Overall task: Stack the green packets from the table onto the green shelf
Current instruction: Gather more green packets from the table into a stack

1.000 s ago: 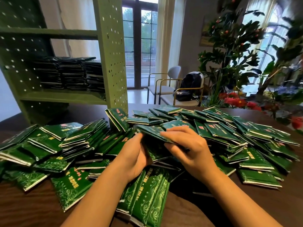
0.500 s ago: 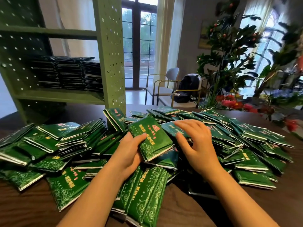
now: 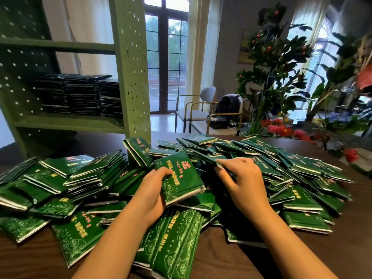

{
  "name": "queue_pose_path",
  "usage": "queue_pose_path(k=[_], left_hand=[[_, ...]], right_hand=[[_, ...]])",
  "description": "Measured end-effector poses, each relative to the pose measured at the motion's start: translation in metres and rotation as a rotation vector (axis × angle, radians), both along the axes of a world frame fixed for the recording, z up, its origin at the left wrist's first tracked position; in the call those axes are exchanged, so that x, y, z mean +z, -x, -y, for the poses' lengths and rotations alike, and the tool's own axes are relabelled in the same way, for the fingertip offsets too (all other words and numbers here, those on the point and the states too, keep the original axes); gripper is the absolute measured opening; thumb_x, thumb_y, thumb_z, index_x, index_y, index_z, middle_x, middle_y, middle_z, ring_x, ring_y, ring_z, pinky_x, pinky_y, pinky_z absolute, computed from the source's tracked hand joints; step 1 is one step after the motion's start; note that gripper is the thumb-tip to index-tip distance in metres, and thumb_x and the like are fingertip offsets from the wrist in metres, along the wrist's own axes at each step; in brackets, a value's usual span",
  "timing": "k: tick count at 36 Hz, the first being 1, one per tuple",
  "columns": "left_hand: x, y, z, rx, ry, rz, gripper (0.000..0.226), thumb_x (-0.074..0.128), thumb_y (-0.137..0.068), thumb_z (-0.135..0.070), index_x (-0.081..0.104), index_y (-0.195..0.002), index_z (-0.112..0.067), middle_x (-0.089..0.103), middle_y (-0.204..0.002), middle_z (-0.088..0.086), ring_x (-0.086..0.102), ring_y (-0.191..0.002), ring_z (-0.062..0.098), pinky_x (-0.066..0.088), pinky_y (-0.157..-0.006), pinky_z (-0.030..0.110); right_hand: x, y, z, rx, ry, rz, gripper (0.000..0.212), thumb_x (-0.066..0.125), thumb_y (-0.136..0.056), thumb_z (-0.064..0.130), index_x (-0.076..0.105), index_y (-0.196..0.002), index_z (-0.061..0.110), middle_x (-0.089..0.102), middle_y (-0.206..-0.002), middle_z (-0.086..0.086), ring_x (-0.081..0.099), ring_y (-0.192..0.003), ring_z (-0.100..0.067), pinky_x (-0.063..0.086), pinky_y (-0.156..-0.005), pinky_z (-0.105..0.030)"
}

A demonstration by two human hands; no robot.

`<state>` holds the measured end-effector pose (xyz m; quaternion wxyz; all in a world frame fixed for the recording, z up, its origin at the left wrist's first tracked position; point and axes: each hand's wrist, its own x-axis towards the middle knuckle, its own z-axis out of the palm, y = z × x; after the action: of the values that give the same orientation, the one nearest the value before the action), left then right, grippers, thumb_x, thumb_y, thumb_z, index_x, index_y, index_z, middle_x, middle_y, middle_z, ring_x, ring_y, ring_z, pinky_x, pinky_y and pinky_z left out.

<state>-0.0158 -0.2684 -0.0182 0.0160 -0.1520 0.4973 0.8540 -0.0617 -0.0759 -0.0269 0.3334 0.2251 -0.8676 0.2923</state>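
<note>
Since a second ago the left hand (image 3: 150, 196) has lifted one green packet (image 3: 181, 180) out of the heap (image 3: 302, 200) and tipped its printed face up. It grips that packet at its left edge, thumb across the front and fingers hidden behind. Just right of it, the right hand (image 3: 243, 184) rests on the pile with its fingers curled, pinching the edge of a second packet (image 3: 209, 158) that lies flat among the others. The heap spreads left to right across the dark table (image 3: 302, 258). At the far left stands the green shelf (image 3: 130, 77) with dark stacks (image 3: 80, 95) of packets on its lower board, well apart from both hands.
</note>
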Motion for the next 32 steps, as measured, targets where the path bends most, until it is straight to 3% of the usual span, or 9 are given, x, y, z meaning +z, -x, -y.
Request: queue_pose_path(k=[6,11,14,21,25,27,29,31,32], left_hand=[[-0.002,-0.001,-0.004,-0.016,0.118,0.007,0.037,0.045,-0.097,-0.006,0.045,-0.131,0.008,0.064,-0.111,0.028,0.064,-0.083,0.031,0.056,-0.075,0.04],[-0.002,-0.002,-0.006,-0.006,0.163,-0.033,0.026,0.043,-0.098,-0.003,0.049,-0.122,0.004,0.061,-0.093,0.021,0.061,-0.076,0.027,0.052,-0.064,0.035],[-0.004,0.0,-0.004,0.007,0.129,-0.02,0.032,0.042,-0.099,-0.006,0.047,-0.127,0.01,0.065,-0.108,0.025,0.065,-0.091,0.035,0.054,-0.075,0.041],[0.001,-0.005,-0.006,-0.09,0.03,-0.095,0.056,0.023,-0.105,-0.041,0.063,-0.117,-0.004,0.07,-0.113,0.02,0.067,-0.098,0.029,0.053,-0.084,0.04],[0.0,-0.004,-0.003,-0.108,0.02,-0.064,0.055,0.055,-0.093,-0.041,0.054,-0.132,-0.003,0.066,-0.121,0.021,0.067,-0.099,0.031,0.059,-0.067,0.037],[-0.002,-0.001,-0.003,-0.039,0.028,-0.056,0.103,0.083,-0.065,-0.038,0.033,-0.147,-0.003,0.054,-0.136,0.024,0.061,-0.113,0.033,0.058,-0.07,0.037],[-0.011,0.007,-0.002,0.015,0.067,-0.068,0.138,0.092,-0.038,-0.042,0.021,-0.152,-0.009,0.038,-0.15,0.022,0.046,-0.133,0.033,0.05,-0.097,0.048],[-0.01,0.005,-0.002,0.014,0.065,-0.088,0.133,0.094,-0.041,-0.041,0.025,-0.15,-0.007,0.04,-0.149,0.022,0.047,-0.132,0.033,0.042,-0.106,0.052],[-0.004,0.0,-0.004,0.013,0.042,-0.098,0.11,0.089,-0.059,-0.033,0.03,-0.147,-0.003,0.05,-0.14,0.023,0.057,-0.12,0.032,0.049,-0.098,0.049]], right_hand=[[0.0,-0.007,0.008,0.109,0.194,-0.174,0.033,0.053,-0.087,0.034,0.074,-0.096,0.011,0.067,-0.093,0.008,0.062,-0.089,-0.016,0.045,-0.076,-0.023],[-0.003,-0.012,0.017,0.305,0.136,-0.187,0.035,0.053,-0.092,0.04,0.074,-0.102,0.013,0.069,-0.101,0.007,0.062,-0.095,-0.011,0.047,-0.083,-0.023],[-0.005,-0.014,0.023,0.347,0.059,-0.174,0.044,0.046,-0.095,0.047,0.072,-0.107,0.014,0.07,-0.103,0.005,0.062,-0.095,-0.014,0.05,-0.081,-0.03],[-0.009,-0.018,0.031,0.448,-0.078,-0.096,0.047,0.043,-0.094,0.053,0.07,-0.114,0.019,0.067,-0.112,0.01,0.057,-0.105,-0.015,0.052,-0.083,-0.036],[-0.009,-0.019,0.032,0.485,-0.129,-0.066,0.047,0.043,-0.095,0.052,0.068,-0.117,0.02,0.065,-0.117,0.009,0.055,-0.109,-0.017,0.051,-0.087,-0.037],[-0.008,-0.02,0.032,0.496,-0.149,-0.042,0.049,0.039,-0.096,0.053,0.066,-0.12,0.021,0.064,-0.12,0.009,0.053,-0.112,-0.016,0.048,-0.091,-0.033],[-0.008,-0.021,0.032,0.522,-0.128,-0.001,0.051,0.034,-0.098,0.053,0.065,-0.122,0.02,0.062,-0.123,0.01,0.051,-0.116,-0.015,0.043,-0.096,-0.029],[-0.008,-0.021,0.032,0.558,-0.083,0.032,0.052,0.03,-0.099,0.051,0.062,-0.126,0.02,0.061,-0.126,0.009,0.049,-0.12,-0.013,0.04,-0.099,-0.027],[-0.008,-0.021,0.032,0.568,-0.054,0.034,0.052,0.029,-0.1,0.049,0.06,-0.128,0.019,0.06,-0.127,0.008,0.049,-0.121,-0.013,0.04,-0.1,-0.028]])
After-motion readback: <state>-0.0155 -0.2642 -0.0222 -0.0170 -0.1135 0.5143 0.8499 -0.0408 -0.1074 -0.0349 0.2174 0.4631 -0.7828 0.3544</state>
